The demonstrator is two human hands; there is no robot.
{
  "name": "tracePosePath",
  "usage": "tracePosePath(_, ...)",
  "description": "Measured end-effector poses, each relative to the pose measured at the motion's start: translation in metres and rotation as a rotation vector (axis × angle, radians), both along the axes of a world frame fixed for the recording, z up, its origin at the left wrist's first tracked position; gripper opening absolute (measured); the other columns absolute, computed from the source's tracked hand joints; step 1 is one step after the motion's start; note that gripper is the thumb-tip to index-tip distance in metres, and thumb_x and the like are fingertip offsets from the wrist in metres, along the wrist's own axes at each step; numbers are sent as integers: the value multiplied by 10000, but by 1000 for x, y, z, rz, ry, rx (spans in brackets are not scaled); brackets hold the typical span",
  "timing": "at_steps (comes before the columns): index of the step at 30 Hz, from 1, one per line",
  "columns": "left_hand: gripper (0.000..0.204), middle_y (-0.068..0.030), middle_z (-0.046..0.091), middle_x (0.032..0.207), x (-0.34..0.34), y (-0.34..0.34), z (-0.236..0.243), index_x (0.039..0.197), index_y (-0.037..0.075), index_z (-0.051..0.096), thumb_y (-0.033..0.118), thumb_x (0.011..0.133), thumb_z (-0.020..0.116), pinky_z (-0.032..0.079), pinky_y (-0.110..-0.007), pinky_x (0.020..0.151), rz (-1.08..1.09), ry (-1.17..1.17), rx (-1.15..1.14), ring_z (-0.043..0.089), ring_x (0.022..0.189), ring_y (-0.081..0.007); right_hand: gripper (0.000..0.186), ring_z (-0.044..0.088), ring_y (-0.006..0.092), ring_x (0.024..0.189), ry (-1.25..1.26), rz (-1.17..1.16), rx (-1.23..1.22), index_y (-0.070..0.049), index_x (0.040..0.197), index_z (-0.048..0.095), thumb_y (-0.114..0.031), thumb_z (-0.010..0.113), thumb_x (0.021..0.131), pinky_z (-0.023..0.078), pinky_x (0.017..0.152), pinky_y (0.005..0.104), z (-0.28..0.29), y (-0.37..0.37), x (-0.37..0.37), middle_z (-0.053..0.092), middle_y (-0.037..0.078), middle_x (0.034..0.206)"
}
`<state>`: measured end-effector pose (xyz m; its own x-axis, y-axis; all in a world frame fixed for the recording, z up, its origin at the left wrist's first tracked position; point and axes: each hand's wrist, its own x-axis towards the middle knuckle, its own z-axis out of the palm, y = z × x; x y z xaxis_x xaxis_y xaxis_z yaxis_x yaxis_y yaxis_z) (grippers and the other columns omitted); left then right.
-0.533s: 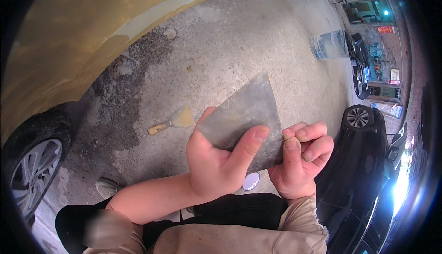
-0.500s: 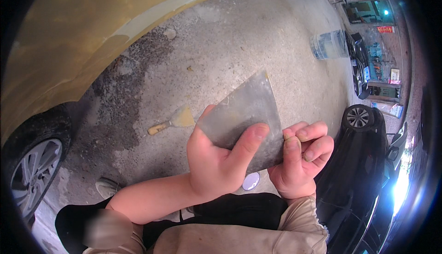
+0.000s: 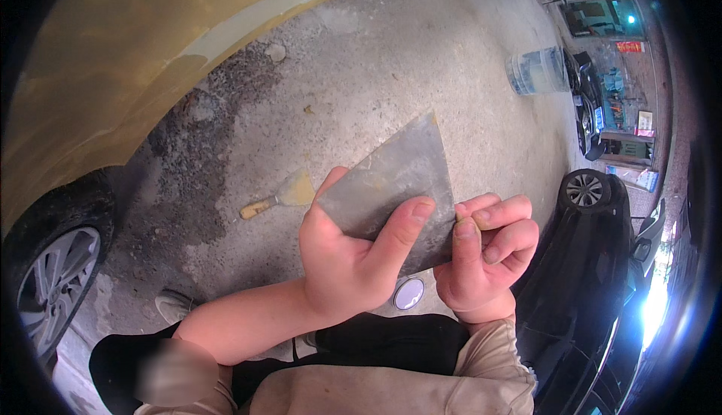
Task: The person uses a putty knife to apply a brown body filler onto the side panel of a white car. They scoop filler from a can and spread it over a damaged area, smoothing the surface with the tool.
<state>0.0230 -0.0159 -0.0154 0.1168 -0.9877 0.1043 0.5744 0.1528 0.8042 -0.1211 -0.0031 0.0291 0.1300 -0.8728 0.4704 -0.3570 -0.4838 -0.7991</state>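
Observation:
My left hand (image 3: pixel 368 257) grips a flat grey metal plate (image 3: pixel 398 174), scuffed and tapering to a corner at the top, with the thumb across its face and fingers behind. The fingers of my right hand (image 3: pixel 489 249) are curled, thumb and fingertips pinched at the plate's right edge; yellowish residue shows on the tips. On the concrete floor beyond, left of my hands, lies a scraper (image 3: pixel 263 205) with a wooden handle and yellowish blade. Below the plate a small round white lid or container (image 3: pixel 409 293) rests on the ground.
A yellowish-patched car body (image 3: pixel 105 46) arches over the upper left, above a wheel (image 3: pixel 60 287). A dark car (image 3: pixel 571 287) fills the lower right. A translucent bucket (image 3: pixel 536 71) stands at upper right, with another dark car (image 3: pixel 589 114) and storefronts behind. My shoe (image 3: pixel 174 306) shows at lower left.
Both hands and the plate have shifted slightly left and up. The grip of each hand looks much the same.

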Motion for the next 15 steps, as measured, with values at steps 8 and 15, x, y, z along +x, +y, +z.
tracePosePath(8, 176, -74, 665, 838, -3, 1, 1, 947, -44, 567, 39, 855, 691, 466, -222, 638, 45, 82, 9, 610, 752, -85, 351, 632, 236, 861, -8, 1, 2, -91, 827, 385, 192, 585, 770, 546, 759, 296, -2, 0, 1, 474, 97, 980)
tracePosePath(15, 187, -74, 668, 811, 3, 0, 2, 905, -49, 540, 41, 852, 696, 462, -213, 608, 19, -7, -7, 611, 722, -80, 362, 638, 241, 876, 20, 33, 12, -93, 841, 379, 191, 590, 767, 538, 739, 289, -2, -2, 0, 471, 98, 988)
